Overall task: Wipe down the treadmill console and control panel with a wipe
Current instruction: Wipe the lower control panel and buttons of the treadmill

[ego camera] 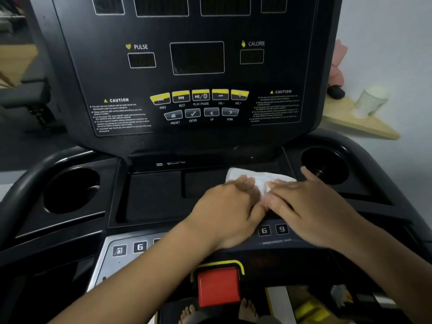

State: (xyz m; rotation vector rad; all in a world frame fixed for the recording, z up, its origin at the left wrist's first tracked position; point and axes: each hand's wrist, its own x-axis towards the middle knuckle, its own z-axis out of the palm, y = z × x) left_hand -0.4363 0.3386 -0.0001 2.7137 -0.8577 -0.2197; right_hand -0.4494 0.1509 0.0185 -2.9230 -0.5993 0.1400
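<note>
The black treadmill console (187, 66) fills the view, with dark displays, yellow media buttons (199, 96) and grey keys below them. A white wipe (259, 180) lies crumpled on the recessed tray (154, 195) under the console, right of centre. My left hand (230, 206) has its fingers curled on the wipe's left part. My right hand (308, 202) rests flat on its right part, fingers pointing left. Both hands touch each other over the wipe. Number keys (272, 230) of the lower control panel show just under my hands.
Round cup holders sit at the left (72, 190) and right (325, 164) of the tray. A red stop button (218, 286) stands low in the middle. A curved handrail (30, 181) runs at the left. A wooden shelf (360, 122) with a white cup is behind on the right.
</note>
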